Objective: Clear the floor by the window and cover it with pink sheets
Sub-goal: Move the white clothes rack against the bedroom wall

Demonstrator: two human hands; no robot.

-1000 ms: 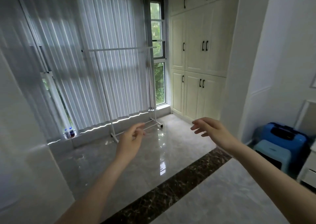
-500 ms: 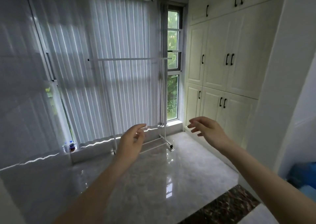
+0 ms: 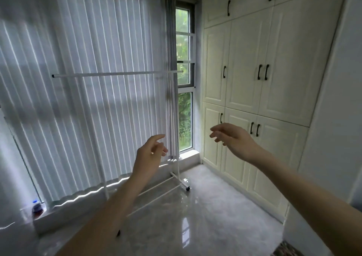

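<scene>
At the far left, on the low window ledge (image 3: 58, 214), a small bottle with a blue cap (image 3: 36, 208) stands just beside the wall. Above the ledge, white vertical blinds (image 3: 88, 99) hang across most of the window (image 3: 184, 79), leaving a narrow strip of glass bare at the right, with green leaves outside. A white clothes rack (image 3: 117, 73) stands on the floor close against the blinds, its top rail running level from left to right and its wheeled foot (image 3: 187, 188) resting on the glossy grey floor (image 3: 205, 216) near the window's right end. The left hand (image 3: 149, 156) is raised in front of the rack's right upright, fingers loosely curled and relaxed with the thumb apart from them, holding nothing and touching nothing; the rack lies beyond it, its top rail higher and to the left, its base bars passing below the forearm. To the right, the right hand (image 3: 233, 140) hovers at about the same height, palm turned down, fingers spread loosely and slightly bent, also empty and clear of any surface; the rack's upright is to its left and farther off. Behind that hand, a wall of cream cupboard doors (image 3: 254, 69) with black handles fills the right side. A dark patterned floor strip (image 3: 286, 250) shows at the near right corner.
</scene>
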